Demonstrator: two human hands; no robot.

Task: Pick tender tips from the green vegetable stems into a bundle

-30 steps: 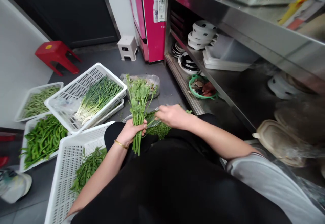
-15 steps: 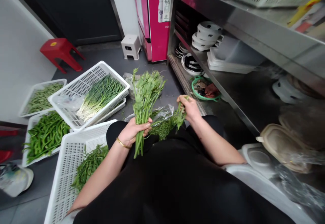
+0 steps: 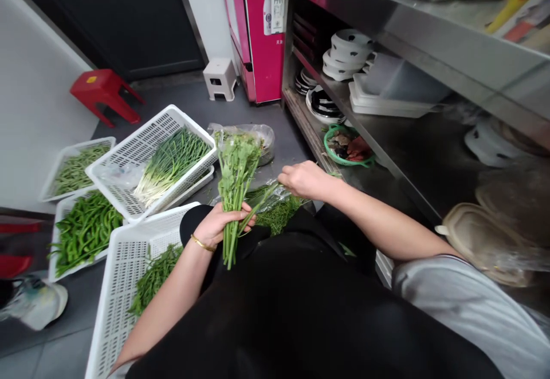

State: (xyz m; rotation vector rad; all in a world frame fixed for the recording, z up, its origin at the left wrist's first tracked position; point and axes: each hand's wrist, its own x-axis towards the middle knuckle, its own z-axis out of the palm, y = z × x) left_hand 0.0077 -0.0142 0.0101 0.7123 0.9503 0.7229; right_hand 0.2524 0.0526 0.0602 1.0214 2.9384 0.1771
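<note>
My left hand (image 3: 221, 222) is closed around the stems of an upright bunch of leafy greens (image 3: 235, 173), a gold bracelet on its wrist. My right hand (image 3: 303, 178) reaches over a plastic bag of green stalks (image 3: 275, 210) on the floor past my knees; its fingers pinch a stalk that slants toward the bunch. A black apron covers my lap.
White slotted baskets lie to the left: one with greens (image 3: 129, 276), one with spring onions (image 3: 165, 158), one with green peppers (image 3: 83, 230), one with beans (image 3: 75, 167). A steel shelf (image 3: 387, 144) with plates is on the right. A red stool (image 3: 103, 90), a small white stool (image 3: 220, 78).
My right hand had drawn away to the right with a sprig, then came back down over the bag toward the bunch. The bunch stays in my left hand.
</note>
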